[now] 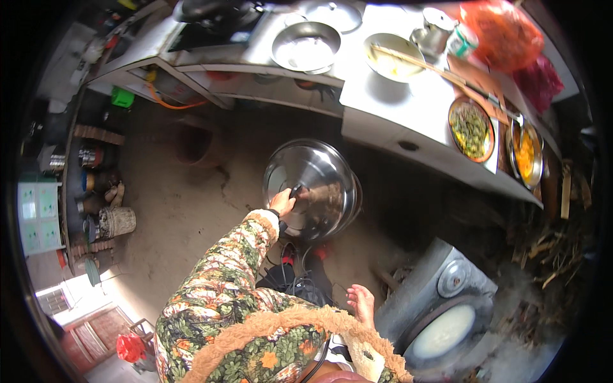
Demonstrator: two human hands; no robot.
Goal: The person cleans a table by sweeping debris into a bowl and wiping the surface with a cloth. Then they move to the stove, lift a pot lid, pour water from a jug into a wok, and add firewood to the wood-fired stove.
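Observation:
My left hand (283,203) grips the black knob of a large domed stainless steel lid (318,163) in front of my legs. A metal rim (358,194) shows along the lid's right side; whether it belongs to a pot under the lid, I cannot tell. My right hand (362,302) is near my body, its fingers somewhat apart and nothing in them. To the right of that hand stands a grey stove (412,282) with a wide wok (404,342) set into it. Whitish liquid (443,332) fills the wok, and steam drifts nearby.
The white counter (354,91) carries a metal pan (306,45), a bowl with chopsticks (395,57), a plate of green food (471,129) and a bowl of orange food (525,153). Firewood (548,253) lies at the right. A bucket (117,222) stands at the left.

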